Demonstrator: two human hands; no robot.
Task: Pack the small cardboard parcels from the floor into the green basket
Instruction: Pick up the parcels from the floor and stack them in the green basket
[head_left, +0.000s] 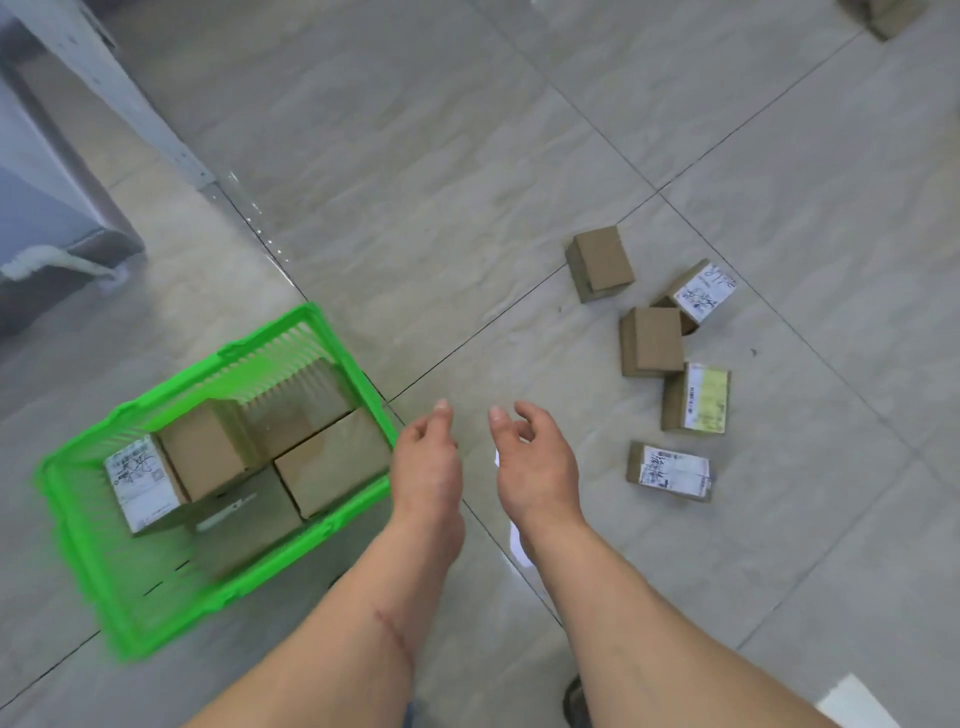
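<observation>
Currently, the left hand (428, 457) and right hand (535, 462) hover side by side above the tiled floor (415, 182), fingers loosely curled, holding nothing. Immediately left of the left hand sits the green basket (104, 587), containing several parcels (332, 467). Five loose parcels (652, 340) lie beyond and right of the right hand.

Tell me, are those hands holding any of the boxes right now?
No. The left hand and the right hand are both empty, fingers loosely curled, above the floor between the green basket and the loose parcels.
</observation>
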